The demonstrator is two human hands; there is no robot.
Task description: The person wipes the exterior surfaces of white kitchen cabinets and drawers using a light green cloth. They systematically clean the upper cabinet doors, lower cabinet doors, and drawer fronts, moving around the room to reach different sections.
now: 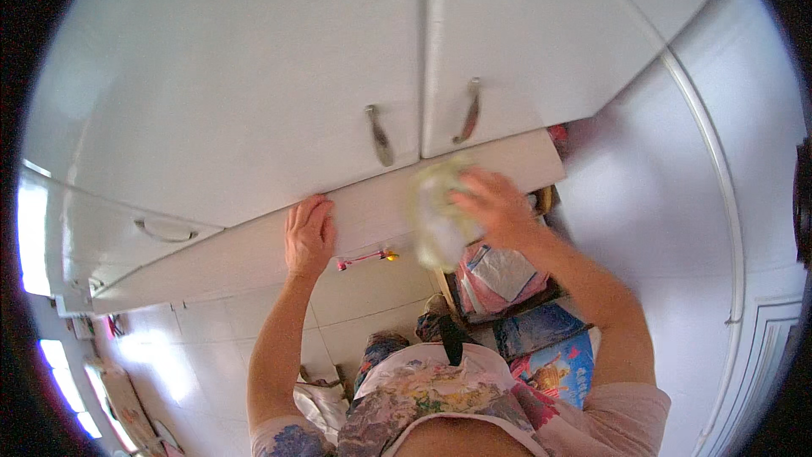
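My left hand [309, 237] lies flat, fingers together, against the underside [254, 245] of the white wall cabinets. My right hand [495, 207] presses a crumpled pale green-white cloth [438, 216] against that same underside further right. The cloth looks blurred. Just above both hands hang two white cabinet doors [279, 93] with metal handles [380, 135].
A third cabinet door with a handle [165, 233] is at the left. A white wall with a thin pipe [719, 161] runs down the right. Below are colourful packets [499, 279], a blue box [562, 368], a pink hook [364, 258] on the tiled wall, and bright windows [34, 237] at far left.
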